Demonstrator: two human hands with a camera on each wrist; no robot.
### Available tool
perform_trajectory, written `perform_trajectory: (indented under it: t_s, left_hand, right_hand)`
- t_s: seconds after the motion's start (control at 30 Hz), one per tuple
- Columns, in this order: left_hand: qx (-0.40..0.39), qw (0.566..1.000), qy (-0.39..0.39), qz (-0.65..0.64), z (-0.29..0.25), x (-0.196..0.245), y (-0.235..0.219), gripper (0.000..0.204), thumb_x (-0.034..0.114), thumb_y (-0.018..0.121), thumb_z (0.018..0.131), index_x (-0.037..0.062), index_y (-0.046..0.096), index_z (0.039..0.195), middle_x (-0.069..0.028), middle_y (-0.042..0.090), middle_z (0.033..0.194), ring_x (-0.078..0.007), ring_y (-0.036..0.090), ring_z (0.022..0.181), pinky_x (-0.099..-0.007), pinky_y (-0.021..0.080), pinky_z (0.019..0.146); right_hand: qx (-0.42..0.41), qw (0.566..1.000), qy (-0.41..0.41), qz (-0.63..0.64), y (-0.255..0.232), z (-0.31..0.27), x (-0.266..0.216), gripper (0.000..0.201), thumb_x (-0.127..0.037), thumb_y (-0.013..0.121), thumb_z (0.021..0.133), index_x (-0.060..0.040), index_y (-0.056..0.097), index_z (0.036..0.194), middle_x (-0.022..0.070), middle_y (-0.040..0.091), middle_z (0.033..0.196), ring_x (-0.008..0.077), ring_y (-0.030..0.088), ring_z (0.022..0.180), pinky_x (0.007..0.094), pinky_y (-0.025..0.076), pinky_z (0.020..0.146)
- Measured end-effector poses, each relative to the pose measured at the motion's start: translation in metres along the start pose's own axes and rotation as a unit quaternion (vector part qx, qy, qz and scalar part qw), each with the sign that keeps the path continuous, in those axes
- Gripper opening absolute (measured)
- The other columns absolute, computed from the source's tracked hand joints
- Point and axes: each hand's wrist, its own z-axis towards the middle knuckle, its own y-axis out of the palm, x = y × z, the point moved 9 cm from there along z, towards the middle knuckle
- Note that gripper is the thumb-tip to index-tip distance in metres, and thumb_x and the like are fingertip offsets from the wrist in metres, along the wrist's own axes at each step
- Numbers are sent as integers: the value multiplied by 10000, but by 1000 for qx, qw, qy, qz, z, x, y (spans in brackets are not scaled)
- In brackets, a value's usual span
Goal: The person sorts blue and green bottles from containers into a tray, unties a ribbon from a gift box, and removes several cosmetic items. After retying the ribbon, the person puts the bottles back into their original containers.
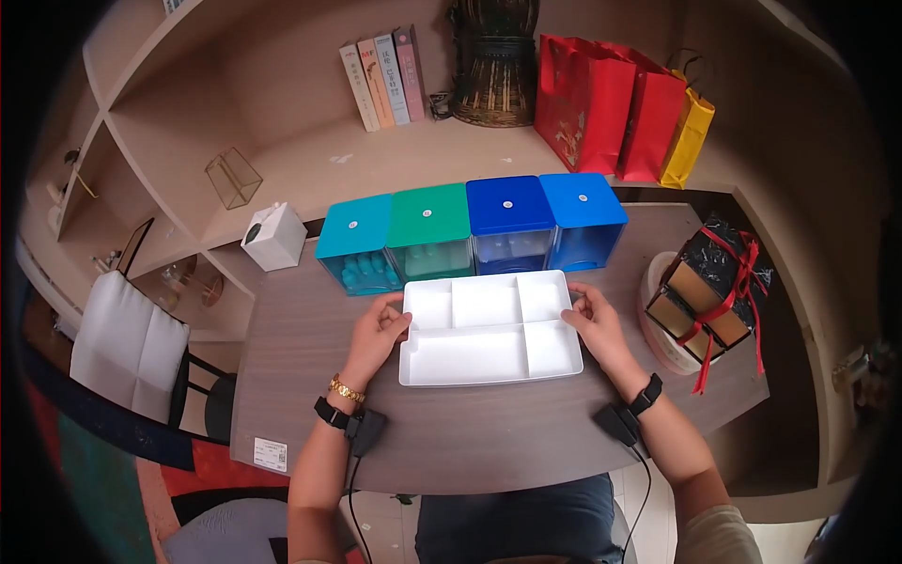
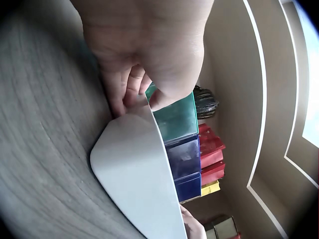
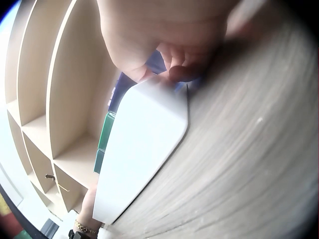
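A white divided tray [image 1: 467,355] with several compartments lies level in front of me, near the middle of the table. My left hand [image 1: 379,327] grips its left end, thumb over the rim and fingers on the outer side. At the opposite end my right hand [image 1: 596,324] pinches the wall the same way. In the left wrist view the tray's smooth outer wall [image 2: 134,169] shows below the left hand [image 2: 144,50]. The right wrist view has the right hand [image 3: 169,40] at the tray's corner, with the wall [image 3: 142,134] close over the tabletop.
Behind the tray stand a teal box [image 1: 354,226], a green box [image 1: 428,214], a dark blue box [image 1: 509,205] and a blue box [image 1: 584,199] in a row. Ribbon-tied black boxes [image 1: 723,273] are at right, a white cube [image 1: 274,237] at left. Red bags [image 1: 587,103] stand on the shelf.
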Motion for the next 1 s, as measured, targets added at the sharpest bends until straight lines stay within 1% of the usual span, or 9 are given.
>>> perform_trajectory:
  t_s: [0.13,0.23,0.33,0.43,0.53,0.63,0.73,0.83,1.0]
  left_hand:
    - [8,1000,-8,-11,-3,9,2,332,91,680,982,8,567,1283,-20,653,820,-86,641,735,-245,537,644]
    - [2,1000,18,-17,-1,6,3,275,93,682,982,6,565,1214,-30,667,822,-82,646,734,-239,539,636]
    - [4,999,1,-32,-1,7,3,220,93,682,982,15,553,1143,-31,676,809,-84,660,734,-235,547,632]
    - [3,999,-5,-35,-1,8,3,169,94,685,980,26,553,1061,-29,680,797,-88,671,733,-236,555,635]
    - [-4,1000,-10,-20,3,-2,0,152,111,691,982,38,558,974,-28,682,789,-87,677,739,-237,561,638]
    - [-16,999,-25,-39,1,-1,1,173,135,696,985,54,561,913,-23,683,799,-80,671,740,-231,554,641]
    - [-29,997,-34,-62,3,-7,1,181,158,692,993,65,568,899,-9,677,803,-73,658,735,-223,547,651]
    - [-30,998,-22,-53,2,-7,2,185,170,688,998,72,570,894,3,667,800,-67,643,726,-218,541,658]
    - [-31,998,-25,-56,1,-4,3,207,188,680,1007,78,564,876,11,652,788,-54,627,723,-215,534,658]
  right_hand:
    - [4,999,-39,12,2,4,4,478,-92,709,876,5,615,1335,2,601,801,96,562,711,275,480,688]
    - [2,999,-35,8,0,6,2,446,-105,700,908,11,629,1332,-7,584,799,86,543,723,265,472,694]
    - [9,999,-44,-4,-1,8,0,429,-120,690,933,-2,641,1343,-15,570,796,79,528,731,264,469,697]
    - [8,999,-50,4,0,11,10,435,-134,687,944,-18,637,1361,3,593,866,88,536,758,268,480,724]
    - [15,997,-73,17,0,9,3,458,-137,690,944,-32,625,1386,29,600,944,104,549,799,279,492,766]
    - [-9,997,-72,-24,1,7,-4,484,-136,694,939,-42,613,1406,51,598,986,126,570,833,292,502,812]
    - [-20,996,-67,-56,2,4,-16,517,-131,710,918,-57,607,1420,52,591,958,135,584,832,297,507,820]
    - [-20,994,-72,-80,2,2,-18,544,-123,728,895,-64,607,1422,58,603,986,138,591,821,294,512,810]
    - [-35,999,-29,-6,2,4,-9,584,-116,750,861,-50,602,1422,52,631,1021,119,602,820,287,518,794]
